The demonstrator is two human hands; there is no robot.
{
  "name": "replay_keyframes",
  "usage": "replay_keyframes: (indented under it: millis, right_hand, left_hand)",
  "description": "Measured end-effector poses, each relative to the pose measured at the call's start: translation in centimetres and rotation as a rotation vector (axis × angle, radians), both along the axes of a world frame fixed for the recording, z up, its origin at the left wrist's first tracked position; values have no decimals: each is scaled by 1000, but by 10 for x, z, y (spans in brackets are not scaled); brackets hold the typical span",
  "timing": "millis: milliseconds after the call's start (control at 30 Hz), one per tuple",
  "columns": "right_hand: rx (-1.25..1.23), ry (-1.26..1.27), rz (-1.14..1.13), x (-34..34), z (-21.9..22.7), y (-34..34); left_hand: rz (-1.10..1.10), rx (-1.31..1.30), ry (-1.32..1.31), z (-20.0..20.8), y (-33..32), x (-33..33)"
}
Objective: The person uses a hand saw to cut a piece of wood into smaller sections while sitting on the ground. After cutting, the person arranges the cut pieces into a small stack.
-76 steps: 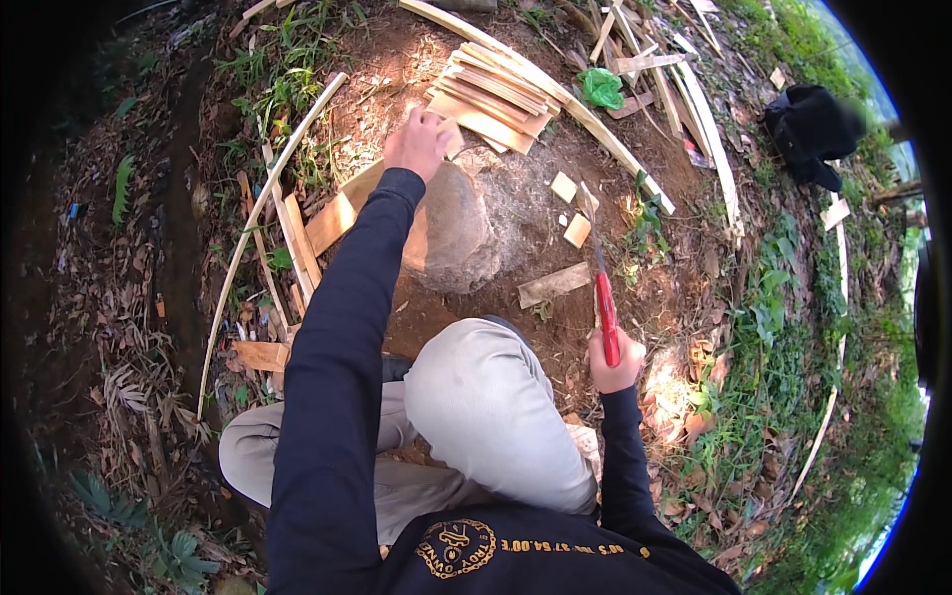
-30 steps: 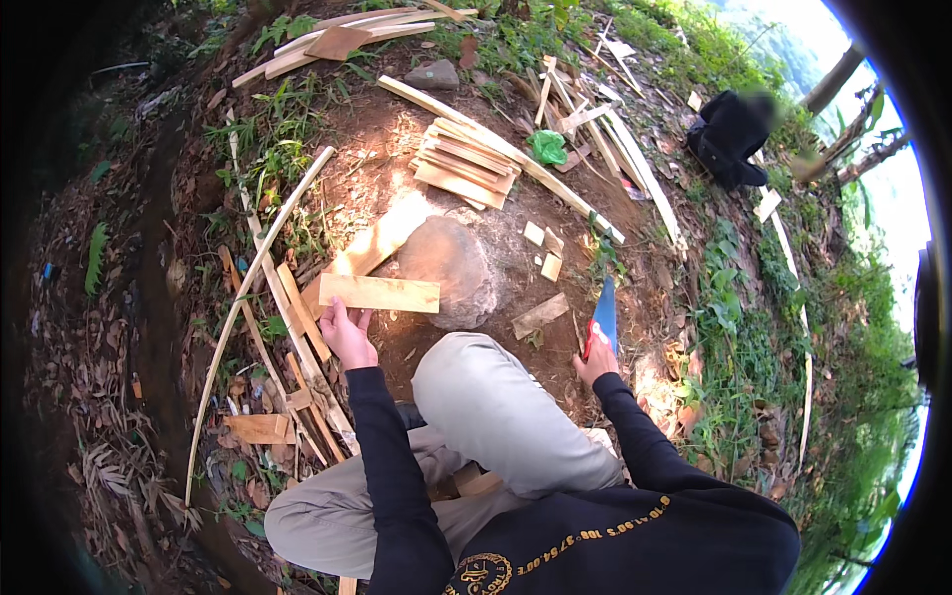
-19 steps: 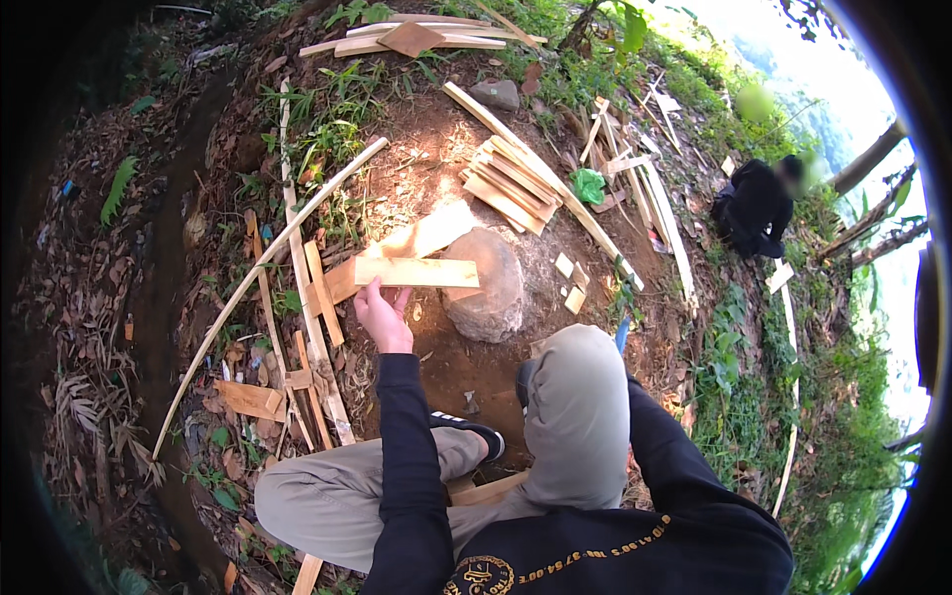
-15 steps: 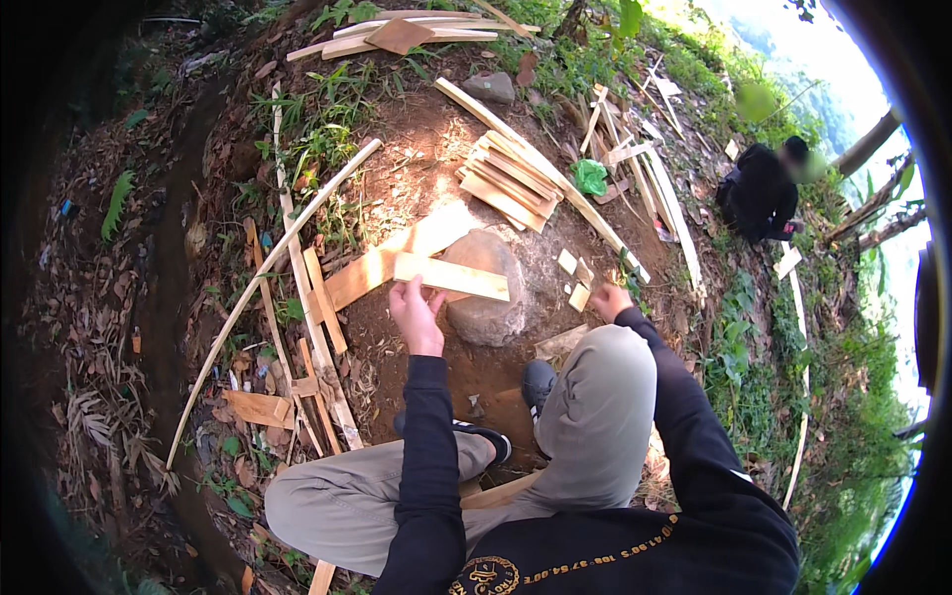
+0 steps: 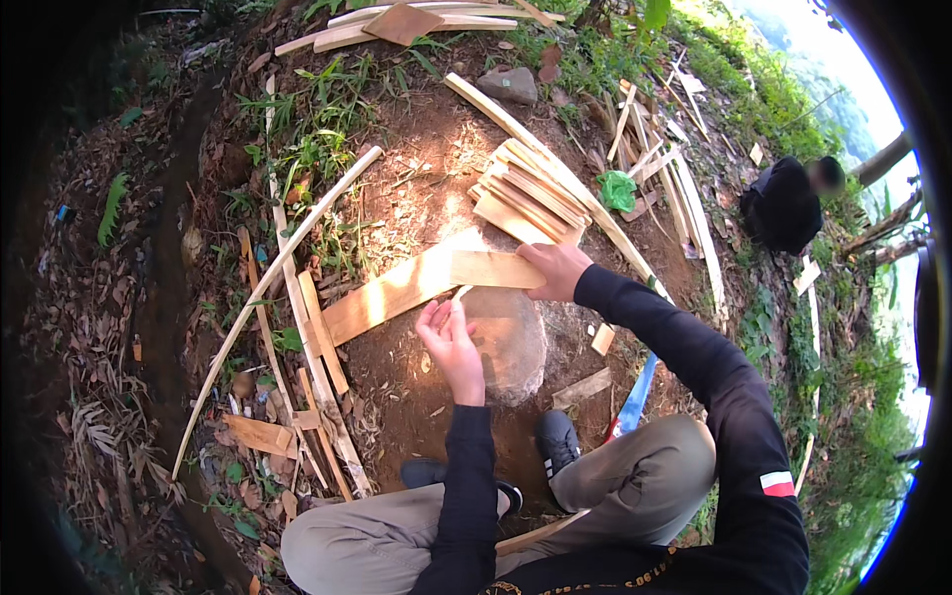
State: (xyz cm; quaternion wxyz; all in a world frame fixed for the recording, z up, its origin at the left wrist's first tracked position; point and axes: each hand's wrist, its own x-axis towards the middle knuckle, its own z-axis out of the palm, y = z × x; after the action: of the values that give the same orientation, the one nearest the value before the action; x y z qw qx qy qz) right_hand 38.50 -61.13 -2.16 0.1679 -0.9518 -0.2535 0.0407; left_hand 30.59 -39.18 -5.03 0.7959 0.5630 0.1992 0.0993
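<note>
My right hand point(image 5: 555, 270) grips a short, flat wooden board point(image 5: 496, 269) by its right end, holding it level above a round flat-topped stone point(image 5: 511, 342). Just below the board's left end is my left hand point(image 5: 452, 342), fingers curled, with a small pale piece point(image 5: 462, 295) at the fingertips; its kind is too small to tell. A longer, wider plank point(image 5: 382, 297) lies on the ground beyond the left hand, running up behind the board. To the right of the stone lies a small wood block point(image 5: 603, 339), partly near my right forearm.
Beyond the stone is a pile of short boards point(image 5: 526, 193), with a long plank point(image 5: 555, 169) beside it and a green plastic bag point(image 5: 617, 190). Long strips point(image 5: 273, 268) lie at left. A blue blade-like strip point(image 5: 637, 392) is by my right knee. Another person point(image 5: 783, 206) crouches at right.
The board has passed from my left hand to my right, which came over from the small blocks. My left hand moved slightly right and nearer. My right knee shifted right, exposing the blue strip.
</note>
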Motion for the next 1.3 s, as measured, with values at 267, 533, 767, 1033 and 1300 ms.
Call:
replay_keyframes:
  millis: [267, 533, 767, 1033, 1300]
  right_hand:
    - [-288, -59, 300, 11, -4, 32]
    - [-88, -120, -652, 154, -111, -112]
    - [39, -96, -618, 156, -162, -96]
    - [249, -261, -586, 143, -145, -106]
    - [466, -47, -602, 145, -54, -165]
  left_hand:
    - [232, -124, 90, -22, 64, 15]
    - [70, 460, 160, -41, 54, 9]
    - [162, 330, 85, -50, 75, 1]
    - [240, 185, 103, -42, 73, -2]
    - [-6, 331, -13, -31, 78, 2]
